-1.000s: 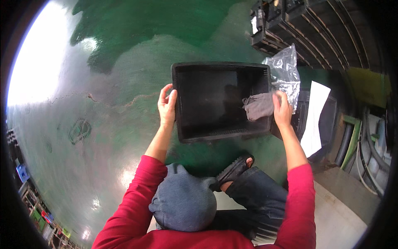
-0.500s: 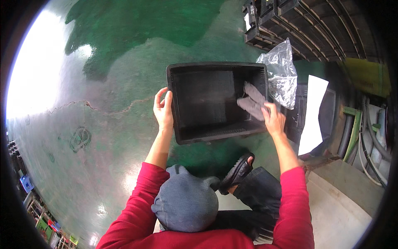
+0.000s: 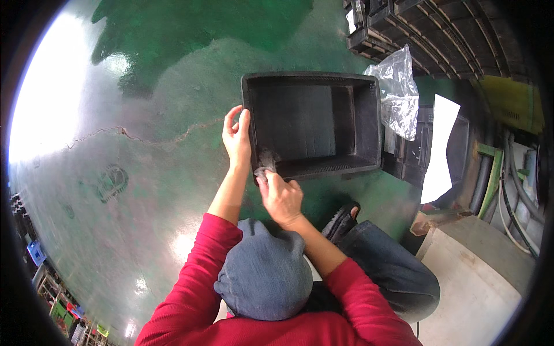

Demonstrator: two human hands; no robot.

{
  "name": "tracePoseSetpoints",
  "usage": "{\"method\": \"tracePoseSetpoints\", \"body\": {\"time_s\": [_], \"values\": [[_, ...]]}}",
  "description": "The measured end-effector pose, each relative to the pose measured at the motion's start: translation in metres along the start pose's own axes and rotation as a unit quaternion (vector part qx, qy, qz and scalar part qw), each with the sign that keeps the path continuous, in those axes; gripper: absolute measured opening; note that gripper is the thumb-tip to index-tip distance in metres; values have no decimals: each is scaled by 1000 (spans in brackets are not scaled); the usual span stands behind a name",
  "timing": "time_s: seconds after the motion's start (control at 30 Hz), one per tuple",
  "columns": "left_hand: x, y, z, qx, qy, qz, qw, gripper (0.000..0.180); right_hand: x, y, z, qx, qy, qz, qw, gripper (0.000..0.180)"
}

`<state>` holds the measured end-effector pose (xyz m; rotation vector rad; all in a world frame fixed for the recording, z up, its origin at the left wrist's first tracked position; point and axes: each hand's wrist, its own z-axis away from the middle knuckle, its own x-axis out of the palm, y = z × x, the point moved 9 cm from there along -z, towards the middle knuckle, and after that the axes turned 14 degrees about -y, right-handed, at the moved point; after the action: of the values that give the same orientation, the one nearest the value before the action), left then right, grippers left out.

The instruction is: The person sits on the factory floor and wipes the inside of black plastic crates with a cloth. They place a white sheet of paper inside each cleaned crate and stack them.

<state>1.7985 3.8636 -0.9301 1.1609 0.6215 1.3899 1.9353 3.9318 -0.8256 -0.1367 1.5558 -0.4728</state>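
A black rectangular plastic crate (image 3: 300, 124) lies before me with its opening up, and its inside shows bare walls and a floor. On its left rim is my left hand (image 3: 236, 138), fingers curled and closed on the edge. My right hand (image 3: 283, 199) is at the crate's near left corner, closed on a crumpled greyish rag (image 3: 266, 167). That rag presses against the inside of the corner and looks partly blurred. Some of the right fingers are hidden behind the hand.
A clear plastic bag (image 3: 398, 92) hangs by the crate's far right corner. Right of it, a white sheet (image 3: 441, 150) lies over another black crate (image 3: 407, 153). Stacked black crates (image 3: 438, 37) stand at the far right. A cracked green floor (image 3: 167, 115) spreads to the left.
My right hand has swept the rag from the crate's right side to its near left corner. The crate and my left hand appear slightly farther right and up in view.
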Motion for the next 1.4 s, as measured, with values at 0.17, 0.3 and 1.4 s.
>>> {"method": "tracePoseSetpoints", "body": {"time_s": [0.17, 0.3, 1.4], "values": [[-6, -5, -5, -6, -17, -13, 1000, 35, -40, 106, -29, 85, 4, 63, 994, 20], [-4, -3, 0, -77, -16, -147, 986, 44, -59, 210, -76, 196, -73, 157, 965, 61], [5, 25, 8, -3, 69, -188, 980, 24, 21, 259, -23, 346, -410, 146, 831, 42]]}}
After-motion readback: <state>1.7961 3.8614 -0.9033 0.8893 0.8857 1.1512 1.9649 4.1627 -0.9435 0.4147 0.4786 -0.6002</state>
